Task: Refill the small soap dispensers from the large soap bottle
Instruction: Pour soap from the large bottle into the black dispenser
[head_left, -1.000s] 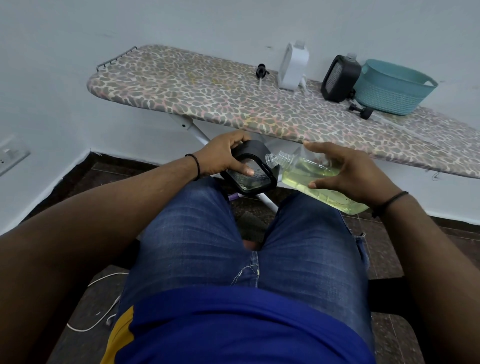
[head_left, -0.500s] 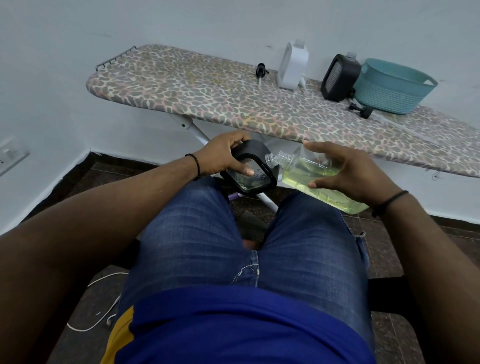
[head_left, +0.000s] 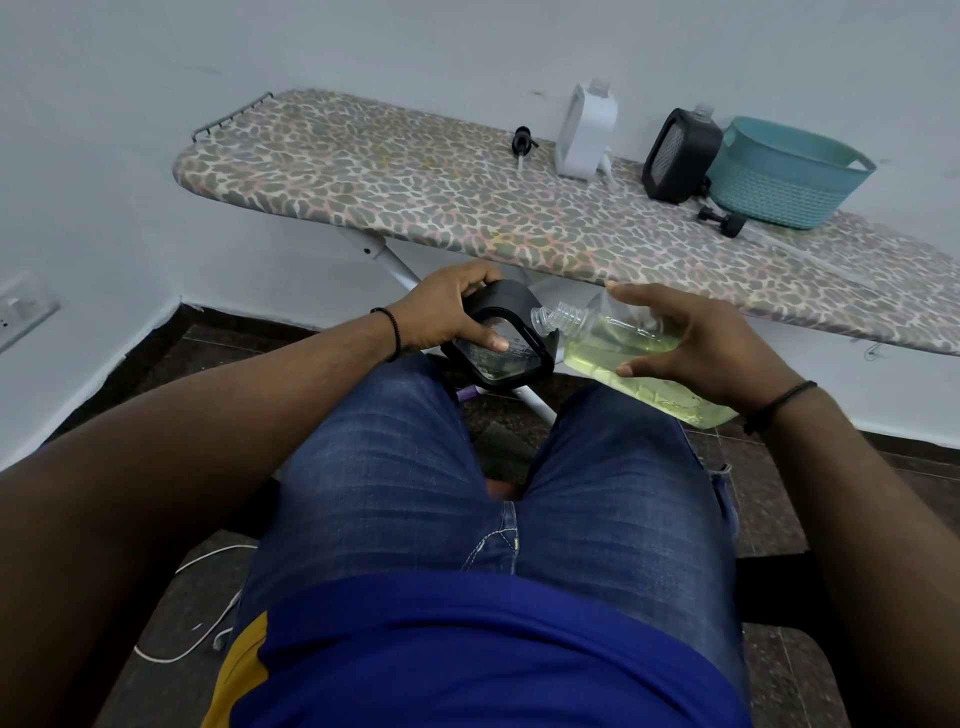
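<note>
Soap bottle (head_left: 623, 348) is in our right hand (head_left: 711, 348), tipped nearly flat over our lap, its open threaded neck pointing toward 9 o'clock and sitting right at the top edge of the black dispenser (head_left: 501, 338). The yellow-green liquid pools along the lower side of the bottle; we can't tell if any is actually flowing out. Our right fingers wrap around the clear body, thumb underneath. Our left hand (head_left: 447, 312) grips the black dispenser from its 9 o'clock side, thumb laid across the clear window, with the thing tilted above our left knee.

Up at 12 o'clock the ironing board (head_left: 415, 192) with the leopard-print cover holds the rest of the gear. The white dispenser (head_left: 587, 135) stands upright near the middle, with a black pump head (head_left: 522, 143) lying at its 9 o'clock. At 1 o'clock from us a 2nd black dispenser (head_left: 678, 156) stands just beside the teal basket (head_left: 784, 176), and another black pump head (head_left: 722, 221) lies in front of them. A white cable (head_left: 202, 608) trails on the dark floor at 8 o'clock.
</note>
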